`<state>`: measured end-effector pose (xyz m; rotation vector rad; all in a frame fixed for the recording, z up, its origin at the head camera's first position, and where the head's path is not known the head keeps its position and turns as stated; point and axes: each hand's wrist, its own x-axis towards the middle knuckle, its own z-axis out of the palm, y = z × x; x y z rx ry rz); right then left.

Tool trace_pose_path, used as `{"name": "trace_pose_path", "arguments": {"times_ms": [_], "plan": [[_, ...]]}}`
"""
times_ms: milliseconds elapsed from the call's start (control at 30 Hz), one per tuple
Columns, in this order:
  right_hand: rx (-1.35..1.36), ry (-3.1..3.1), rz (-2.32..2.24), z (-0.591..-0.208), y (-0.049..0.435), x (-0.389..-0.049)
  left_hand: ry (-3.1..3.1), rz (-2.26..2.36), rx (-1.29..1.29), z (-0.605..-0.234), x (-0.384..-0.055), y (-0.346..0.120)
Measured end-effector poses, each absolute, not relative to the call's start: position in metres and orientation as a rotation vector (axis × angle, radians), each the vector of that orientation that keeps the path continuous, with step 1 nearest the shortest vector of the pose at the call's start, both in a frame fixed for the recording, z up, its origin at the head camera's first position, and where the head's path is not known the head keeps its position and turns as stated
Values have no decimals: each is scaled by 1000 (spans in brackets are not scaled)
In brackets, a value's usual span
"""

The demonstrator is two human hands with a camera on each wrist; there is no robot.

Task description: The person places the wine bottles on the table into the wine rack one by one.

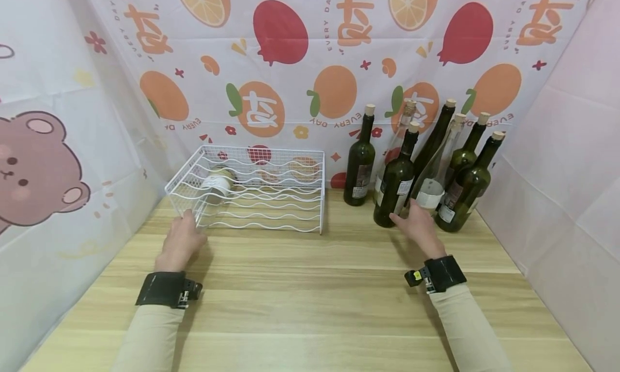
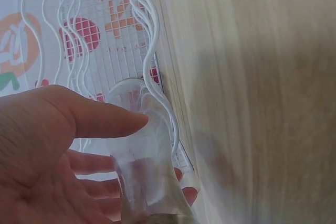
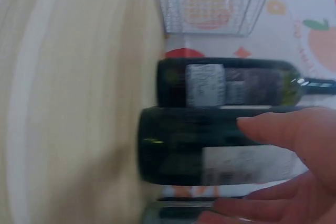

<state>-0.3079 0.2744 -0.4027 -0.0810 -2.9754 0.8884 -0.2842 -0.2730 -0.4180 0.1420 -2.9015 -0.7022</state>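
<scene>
My left hand [image 1: 180, 243] is at the front left of a white wire bottle rack [image 1: 323, 189]. In the left wrist view, its thumb and fingers go round the narrow part of a clear glass bottle [image 2: 139, 166] lying in the rack. The bottle's wide labelled end points to the back wall. My right hand [image 1: 418, 226] reaches to the lower part of an upright dark green wine bottle [image 1: 399, 178]. Its thumb lies across the front of this bottle and its fairly straight fingers extend along the right side; contact is unclear.
Several corked bottles stand close around the right hand, among them a green bottle [image 1: 359, 167] on the left, a clear bottle [image 1: 431, 186] and a green bottle [image 1: 465, 194] on the right. A printed cloth [image 1: 300, 92] hangs behind the wooden table [image 1: 310, 296].
</scene>
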Motion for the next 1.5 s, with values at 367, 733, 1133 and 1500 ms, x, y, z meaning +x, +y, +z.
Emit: {"name": "trace_pose_path", "arguments": {"times_ms": [367, 733, 1133, 1500], "plan": [[-168, -2858, 1078, -428, 277, -328, -2898, -692, 107, -409, -280, -269], [-218, -2687, 1171, -441, 278, -337, -2904, -620, 2, -389, -273, -270], [-71, -2699, 1167, -436, 280, -341, -2746, -518, -32, -351, -258, -245], [83, -2735, 1143, -432, 283, -336, -2715, -546, -335, -321, -236, -163]]}}
